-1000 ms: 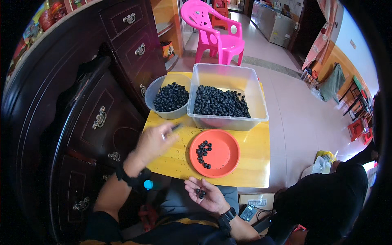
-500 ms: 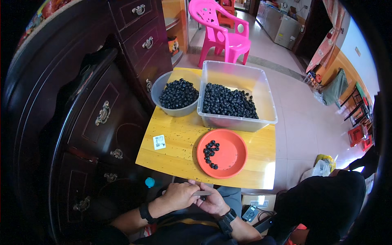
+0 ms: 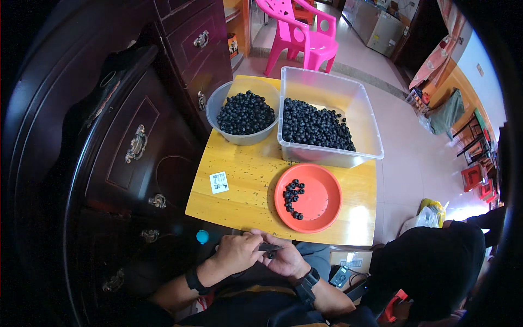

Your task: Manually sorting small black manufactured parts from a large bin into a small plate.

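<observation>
Far left: dark wooden cabinet (image 3: 125, 147) with metal handles, flush against the yellow tabletop (image 3: 245, 191). A small white card (image 3: 219, 182) lies flat on the tabletop's left part.

Your left hand (image 3: 235, 252) sits below the near edge of the tabletop, over your lap, fingers curled round one end of a small dark tool (image 3: 268, 247). Your right hand (image 3: 286, 261) meets it, touching, fingers bent and closed on the tool's other end; a dark berry (image 3: 271, 255) sits just under the tool, against your right fingers. Both hands well apart from the dishes.

Above them, middle: grey bowl (image 3: 242, 117) heaped with dark berries. Right of it, touching: clear plastic tub (image 3: 327, 117), berries across its floor. Nearer you, just before the tub: orange plate (image 3: 308, 197), a small cluster of berries on its left half.

Far edge: pink plastic chair (image 3: 299, 35)
</observation>
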`<action>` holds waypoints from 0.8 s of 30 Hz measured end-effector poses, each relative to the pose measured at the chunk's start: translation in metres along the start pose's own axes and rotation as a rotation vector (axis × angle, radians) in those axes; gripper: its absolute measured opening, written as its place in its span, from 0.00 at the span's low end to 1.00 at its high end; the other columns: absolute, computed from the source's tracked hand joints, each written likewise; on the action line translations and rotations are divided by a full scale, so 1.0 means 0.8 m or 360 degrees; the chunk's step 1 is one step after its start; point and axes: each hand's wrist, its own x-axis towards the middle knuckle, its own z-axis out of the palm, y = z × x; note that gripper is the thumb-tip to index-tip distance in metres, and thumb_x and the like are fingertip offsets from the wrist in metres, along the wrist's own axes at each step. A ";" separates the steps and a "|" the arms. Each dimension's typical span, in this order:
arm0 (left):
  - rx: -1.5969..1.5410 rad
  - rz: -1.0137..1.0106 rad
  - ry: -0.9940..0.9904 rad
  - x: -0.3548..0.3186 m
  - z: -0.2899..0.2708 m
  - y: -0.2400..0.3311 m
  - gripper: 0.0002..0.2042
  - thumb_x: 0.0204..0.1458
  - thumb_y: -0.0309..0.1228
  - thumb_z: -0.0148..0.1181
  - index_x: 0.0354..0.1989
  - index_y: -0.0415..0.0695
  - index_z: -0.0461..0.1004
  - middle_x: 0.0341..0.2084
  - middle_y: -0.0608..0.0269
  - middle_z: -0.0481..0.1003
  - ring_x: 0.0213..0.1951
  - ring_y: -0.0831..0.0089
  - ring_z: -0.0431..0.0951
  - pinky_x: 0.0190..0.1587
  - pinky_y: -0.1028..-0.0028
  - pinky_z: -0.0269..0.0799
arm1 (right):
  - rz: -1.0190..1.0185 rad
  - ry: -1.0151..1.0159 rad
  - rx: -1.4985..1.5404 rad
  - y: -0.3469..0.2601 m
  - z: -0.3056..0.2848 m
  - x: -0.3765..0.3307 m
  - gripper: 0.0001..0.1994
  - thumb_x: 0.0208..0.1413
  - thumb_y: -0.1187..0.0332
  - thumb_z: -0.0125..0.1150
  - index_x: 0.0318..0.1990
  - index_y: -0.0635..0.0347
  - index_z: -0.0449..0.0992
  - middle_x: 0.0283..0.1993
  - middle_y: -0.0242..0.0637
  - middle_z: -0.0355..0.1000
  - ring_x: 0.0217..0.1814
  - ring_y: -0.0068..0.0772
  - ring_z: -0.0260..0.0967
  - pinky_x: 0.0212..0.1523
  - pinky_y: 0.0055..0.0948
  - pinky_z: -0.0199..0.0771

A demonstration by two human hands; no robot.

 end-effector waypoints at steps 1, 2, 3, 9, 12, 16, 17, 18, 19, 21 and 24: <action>0.0000 -0.0017 0.0024 -0.002 -0.002 -0.003 0.07 0.44 0.30 0.64 0.30 0.45 0.73 0.22 0.60 0.76 0.24 0.60 0.79 0.25 0.62 0.73 | 0.0016 0.0021 0.0019 0.001 0.002 0.003 0.20 0.66 0.65 0.47 0.61 0.68 0.65 0.61 0.42 0.67 0.61 0.37 0.66 0.61 0.38 0.67; -0.0003 -0.0020 0.0022 -0.003 -0.005 -0.005 0.07 0.44 0.30 0.64 0.30 0.45 0.73 0.22 0.60 0.76 0.24 0.60 0.79 0.25 0.62 0.73 | 0.0019 0.0025 0.0021 0.001 0.004 0.005 0.20 0.66 0.65 0.47 0.61 0.68 0.65 0.61 0.42 0.67 0.61 0.37 0.66 0.61 0.38 0.67; -0.0099 -0.0017 0.0124 -0.004 -0.009 -0.006 0.07 0.44 0.28 0.64 0.30 0.45 0.74 0.20 0.61 0.75 0.23 0.60 0.79 0.24 0.64 0.73 | 0.0031 -0.0012 0.0024 0.002 0.007 0.008 0.19 0.67 0.64 0.46 0.60 0.66 0.66 0.59 0.41 0.68 0.59 0.34 0.67 0.59 0.36 0.69; -0.0355 -0.0084 0.0480 -0.007 -0.029 -0.015 0.09 0.43 0.24 0.65 0.34 0.44 0.76 0.17 0.61 0.74 0.21 0.65 0.79 0.23 0.70 0.72 | 0.0077 -0.0001 0.0010 0.010 0.020 0.015 0.15 0.65 0.66 0.50 0.56 0.60 0.68 0.51 0.35 0.70 0.51 0.28 0.69 0.55 0.32 0.71; -0.0347 -0.0183 0.0422 -0.009 -0.036 -0.008 0.07 0.44 0.24 0.65 0.33 0.43 0.75 0.17 0.61 0.74 0.21 0.65 0.79 0.23 0.70 0.71 | 0.0097 -0.0094 0.0066 0.016 0.007 0.020 0.14 0.64 0.67 0.52 0.55 0.58 0.69 0.49 0.32 0.70 0.49 0.25 0.69 0.52 0.28 0.72; -0.0361 -0.0172 0.0429 -0.014 -0.039 0.010 0.07 0.47 0.27 0.66 0.30 0.41 0.73 0.16 0.61 0.73 0.20 0.66 0.78 0.23 0.71 0.71 | 0.0086 -0.0062 -0.0054 0.020 -0.006 0.017 0.11 0.64 0.67 0.53 0.52 0.56 0.70 0.47 0.29 0.71 0.47 0.21 0.69 0.46 0.22 0.73; -0.0369 -0.0161 0.0379 -0.015 -0.040 0.014 0.08 0.48 0.28 0.66 0.30 0.41 0.72 0.16 0.60 0.73 0.20 0.66 0.78 0.23 0.71 0.71 | 0.0073 -0.0073 -0.0134 0.019 -0.010 0.015 0.10 0.64 0.66 0.53 0.51 0.55 0.70 0.45 0.28 0.71 0.45 0.20 0.70 0.43 0.21 0.73; -0.0365 -0.0149 0.0389 -0.015 -0.040 0.018 0.08 0.48 0.28 0.66 0.30 0.41 0.72 0.16 0.60 0.73 0.20 0.66 0.78 0.23 0.71 0.71 | 0.0064 -0.0081 -0.0145 0.018 -0.011 0.010 0.10 0.64 0.66 0.53 0.51 0.55 0.70 0.45 0.28 0.71 0.45 0.20 0.70 0.43 0.21 0.73; -0.0439 -0.0136 0.0366 -0.017 -0.041 0.020 0.08 0.49 0.29 0.66 0.30 0.40 0.73 0.17 0.60 0.74 0.20 0.68 0.78 0.23 0.71 0.71 | 0.0085 -0.0141 -0.0196 0.016 -0.010 0.005 0.10 0.64 0.65 0.54 0.50 0.54 0.70 0.43 0.27 0.71 0.42 0.18 0.70 0.41 0.19 0.73; -0.0497 -0.0108 0.0359 -0.017 -0.042 0.028 0.08 0.49 0.29 0.66 0.30 0.40 0.73 0.17 0.60 0.74 0.20 0.69 0.78 0.24 0.72 0.71 | 0.0098 -0.0220 -0.0263 0.012 -0.005 -0.005 0.11 0.64 0.64 0.55 0.50 0.54 0.70 0.42 0.26 0.72 0.39 0.16 0.70 0.39 0.16 0.73; -0.0928 -0.0159 0.0316 -0.018 -0.038 0.046 0.08 0.51 0.29 0.65 0.30 0.38 0.74 0.18 0.64 0.74 0.22 0.83 0.74 0.25 0.76 0.68 | 0.0034 -0.0149 -0.0296 0.013 -0.003 -0.020 0.12 0.63 0.60 0.57 0.50 0.53 0.70 0.40 0.23 0.72 0.32 0.11 0.68 0.31 0.12 0.70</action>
